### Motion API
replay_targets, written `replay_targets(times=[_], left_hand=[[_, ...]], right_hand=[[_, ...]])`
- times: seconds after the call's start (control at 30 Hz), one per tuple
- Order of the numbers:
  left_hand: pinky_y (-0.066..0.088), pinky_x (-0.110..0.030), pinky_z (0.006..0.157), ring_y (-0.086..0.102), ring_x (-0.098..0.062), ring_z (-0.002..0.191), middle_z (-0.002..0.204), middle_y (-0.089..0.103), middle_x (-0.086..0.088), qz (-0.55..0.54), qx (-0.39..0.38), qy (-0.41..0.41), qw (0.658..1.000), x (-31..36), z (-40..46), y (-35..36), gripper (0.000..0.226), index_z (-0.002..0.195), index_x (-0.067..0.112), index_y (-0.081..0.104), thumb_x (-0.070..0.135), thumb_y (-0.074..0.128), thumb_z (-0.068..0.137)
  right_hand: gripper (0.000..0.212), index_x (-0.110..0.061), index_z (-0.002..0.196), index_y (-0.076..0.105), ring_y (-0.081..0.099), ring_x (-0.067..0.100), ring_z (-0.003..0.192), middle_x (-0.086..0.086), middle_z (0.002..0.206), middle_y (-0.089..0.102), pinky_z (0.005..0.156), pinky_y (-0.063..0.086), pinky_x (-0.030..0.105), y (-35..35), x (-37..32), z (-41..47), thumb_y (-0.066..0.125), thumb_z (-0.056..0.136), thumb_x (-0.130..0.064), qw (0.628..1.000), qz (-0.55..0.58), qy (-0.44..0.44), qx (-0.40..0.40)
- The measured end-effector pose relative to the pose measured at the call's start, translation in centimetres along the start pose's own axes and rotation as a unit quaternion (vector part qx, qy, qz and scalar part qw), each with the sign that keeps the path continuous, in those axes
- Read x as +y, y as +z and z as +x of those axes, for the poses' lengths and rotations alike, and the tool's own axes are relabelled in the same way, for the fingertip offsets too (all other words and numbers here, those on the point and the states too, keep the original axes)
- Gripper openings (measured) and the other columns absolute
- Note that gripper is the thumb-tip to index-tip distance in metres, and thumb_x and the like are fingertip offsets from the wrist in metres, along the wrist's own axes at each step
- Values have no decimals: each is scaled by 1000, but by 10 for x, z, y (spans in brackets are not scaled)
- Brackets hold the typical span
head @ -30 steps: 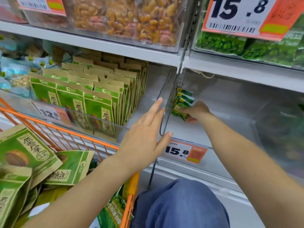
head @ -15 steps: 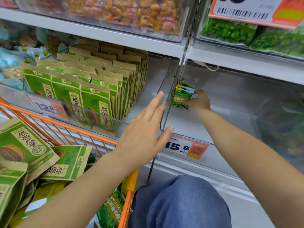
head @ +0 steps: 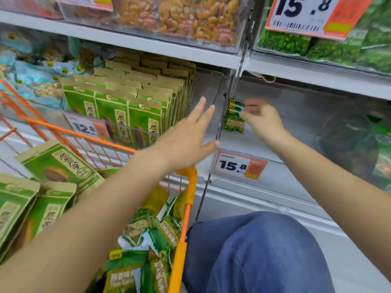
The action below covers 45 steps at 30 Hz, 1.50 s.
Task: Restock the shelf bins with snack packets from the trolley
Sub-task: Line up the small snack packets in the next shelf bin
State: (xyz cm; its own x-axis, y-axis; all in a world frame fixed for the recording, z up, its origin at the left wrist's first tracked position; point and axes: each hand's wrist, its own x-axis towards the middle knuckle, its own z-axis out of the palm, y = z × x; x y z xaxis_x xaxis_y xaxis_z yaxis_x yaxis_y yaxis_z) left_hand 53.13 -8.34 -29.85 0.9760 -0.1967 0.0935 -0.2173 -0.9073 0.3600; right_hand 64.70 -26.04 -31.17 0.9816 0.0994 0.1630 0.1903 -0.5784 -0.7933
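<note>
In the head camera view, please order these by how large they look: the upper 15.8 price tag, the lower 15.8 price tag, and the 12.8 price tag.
1. Upper 15.8 price tag, largest, though cut off by the frame's edge.
2. Lower 15.8 price tag.
3. 12.8 price tag, looks close to the lower one and sits partly behind clear plastic, so this ranking is unsure.

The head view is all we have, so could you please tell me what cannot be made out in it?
- Right hand: motion blur hides whether its fingers touch the pea packets.
- Packets at far right: the bin's hazy clear front blurs them.
- Trolley: cut off by the left and bottom edges.
- Small print on the price tag: too small.
</note>
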Motion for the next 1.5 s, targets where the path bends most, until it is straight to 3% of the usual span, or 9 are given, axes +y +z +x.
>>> replay_targets(times=[0.13, 0.3, 0.43, 0.6, 1.03, 1.2, 1.27, 1.37, 1.5], left_hand=[[46, -29, 82, 60, -17, 103, 110, 66, 4, 18, 26, -30, 999, -20, -47, -29, 29, 117, 23, 61, 39, 54, 94], [44, -25, 78, 61, -17, 98, 103, 68, 1, 116, -282, -86, 948, -41, -102, -1, 22, 105, 17, 69, 33, 62, 90], [41, -30, 61, 50, -19, 63, 63, 50, -2, 132, -302, -121, 936, -38, -113, 36, 50, 67, 11, 53, 51, 46, 95], [42, -33, 65, 60, -27, 89, 92, 58, -5, 234, -312, -102, 915, -28, -111, 61, 55, 104, 7, 57, 59, 44, 93], [40, -25, 66, 53, -3, 73, 85, 61, 1, -76, -61, -60, 993, -32, -88, -9, 7, 94, 27, 62, 28, 66, 88], [48, -30, 67, 63, -12, 74, 90, 67, 4, -242, 63, -20, 968, -15, -64, -12, 4, 90, 28, 64, 29, 67, 88], [49, -34, 72, 63, -18, 88, 100, 65, 4, -151, 130, -93, 976, -18, -57, 2, 23, 105, 24, 56, 44, 52, 94], [40, -43, 100, 41, -32, 127, 129, 53, -12, 152, 12, -162, 975, -21, -51, 25, 53, 125, 14, 44, 57, 32, 96], [13, -48, 117, 33, -38, 132, 133, 47, -21, 248, -26, -154, 956, -5, -44, 42, 61, 131, 8, 37, 58, 32, 96]], right_hand=[[20, -20, 106, 60, 59, 10, 97, -5, 103, 65, 88, 45, 16, 14, -18, -75, 57, 91, -7, 986, 68, -147, -47], [13, -26, 96, 69, 59, 2, 93, -15, 92, 67, 86, 43, 23, 50, -25, -130, 60, 92, -17, 964, 4, -208, -164], [15, -28, 96, 69, 52, 9, 85, -17, 81, 59, 78, 39, 28, 66, -28, -147, 59, 92, -18, 950, -33, -253, -178], [19, -36, 91, 68, 57, 9, 92, -12, 87, 65, 85, 44, 29, 58, -32, -148, 58, 92, -19, 960, 32, -212, -179], [29, -37, 108, 65, 56, -7, 101, -20, 107, 65, 88, 41, 16, 28, -36, -131, 70, 80, -42, 952, -8, -181, -245], [12, -24, 87, 71, 40, 3, 57, -5, 58, 49, 57, 34, 28, 18, -51, -118, 74, 79, -33, 939, -41, -176, -293], [4, -22, 78, 71, 37, 3, 52, -11, 54, 45, 50, 29, 19, 1, -49, -106, 73, 82, -24, 954, 15, -133, -270], [2, -12, 83, 69, 50, 0, 53, -5, 63, 62, 50, 34, 8, -27, -38, -81, 69, 84, -10, 982, 125, -48, -136], [22, -10, 102, 62, 64, 5, 71, 1, 85, 67, 64, 49, 14, -33, -3, -28, 72, 82, -10, 993, 113, 30, 15]])
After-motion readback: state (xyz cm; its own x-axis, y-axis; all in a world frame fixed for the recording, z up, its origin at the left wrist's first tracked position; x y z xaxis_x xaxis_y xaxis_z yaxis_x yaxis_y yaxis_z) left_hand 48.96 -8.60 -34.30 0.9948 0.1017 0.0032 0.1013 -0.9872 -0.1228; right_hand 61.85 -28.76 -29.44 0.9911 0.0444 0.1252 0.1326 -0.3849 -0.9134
